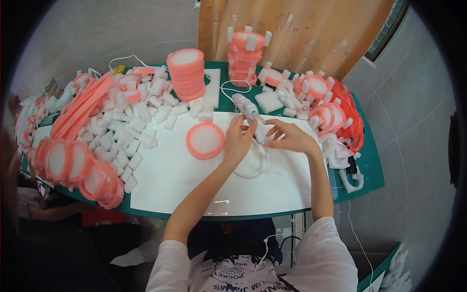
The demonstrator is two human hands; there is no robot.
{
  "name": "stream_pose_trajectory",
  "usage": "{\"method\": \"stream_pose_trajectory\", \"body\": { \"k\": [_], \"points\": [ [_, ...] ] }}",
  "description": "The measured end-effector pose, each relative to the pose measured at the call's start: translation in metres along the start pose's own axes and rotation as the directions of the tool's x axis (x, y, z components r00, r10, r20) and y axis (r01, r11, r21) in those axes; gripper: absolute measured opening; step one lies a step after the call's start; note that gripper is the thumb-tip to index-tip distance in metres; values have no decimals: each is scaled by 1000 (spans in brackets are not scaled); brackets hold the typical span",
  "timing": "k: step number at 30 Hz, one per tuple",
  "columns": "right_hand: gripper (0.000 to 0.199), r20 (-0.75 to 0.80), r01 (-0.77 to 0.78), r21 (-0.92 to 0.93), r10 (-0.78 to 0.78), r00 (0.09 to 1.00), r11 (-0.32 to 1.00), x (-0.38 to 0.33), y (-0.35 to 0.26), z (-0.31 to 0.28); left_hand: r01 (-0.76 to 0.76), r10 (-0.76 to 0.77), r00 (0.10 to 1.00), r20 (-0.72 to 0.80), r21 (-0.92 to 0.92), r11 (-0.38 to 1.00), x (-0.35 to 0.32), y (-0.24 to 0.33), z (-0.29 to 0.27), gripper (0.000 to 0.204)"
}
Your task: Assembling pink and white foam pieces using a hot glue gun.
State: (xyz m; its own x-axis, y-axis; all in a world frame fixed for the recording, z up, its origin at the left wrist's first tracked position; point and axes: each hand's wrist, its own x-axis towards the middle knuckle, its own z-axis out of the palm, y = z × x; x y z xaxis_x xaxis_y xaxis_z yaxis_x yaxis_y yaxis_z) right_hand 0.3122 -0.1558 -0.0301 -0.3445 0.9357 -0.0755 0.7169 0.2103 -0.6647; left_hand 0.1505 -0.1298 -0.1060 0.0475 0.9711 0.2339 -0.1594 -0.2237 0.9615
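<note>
both forearms come up from the lower edge and meet over the middle of the white sheet (194,185) on the green table (369,177). the left hand (238,141) is curled, fingers folded round the lower body of the white glue gun (248,113), thumb side up, a firm closed grasp. the right hand (291,136) lies flatter, palm down, fingers pointing left and pinching near the gun's tip; whether something small sits between those fingertips i cannot tell. the gun lies tilted, nozzle toward the person, its white cord (253,173) looping down across the sheet below the hands.

just left of the left hand, apart from it, a pink ring with a white foam centre (205,140) lies flat on the sheet. behind it a stack of the same pink discs (186,74) stands upright, and a taller stack with white tabs (247,56) next to it. loose white foam blocks (131,129) are heaped at left, pink rings standing on edge (73,165) along the near left rim, more tabbed rings (323,104) piled at right.
</note>
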Motion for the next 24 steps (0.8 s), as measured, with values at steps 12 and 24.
{"method": "stream_pose_trajectory", "body": {
  "k": [12,24],
  "points": [
    [36,-513,66,423,178,840,904,33,23,77,-224,208,953,219,46,974,-1,2,4,36],
    [25,-941,518,280,124,315,808,-4,36,5,-549,503,822,268,607,574,24,44,-49,28]
  ]
}}
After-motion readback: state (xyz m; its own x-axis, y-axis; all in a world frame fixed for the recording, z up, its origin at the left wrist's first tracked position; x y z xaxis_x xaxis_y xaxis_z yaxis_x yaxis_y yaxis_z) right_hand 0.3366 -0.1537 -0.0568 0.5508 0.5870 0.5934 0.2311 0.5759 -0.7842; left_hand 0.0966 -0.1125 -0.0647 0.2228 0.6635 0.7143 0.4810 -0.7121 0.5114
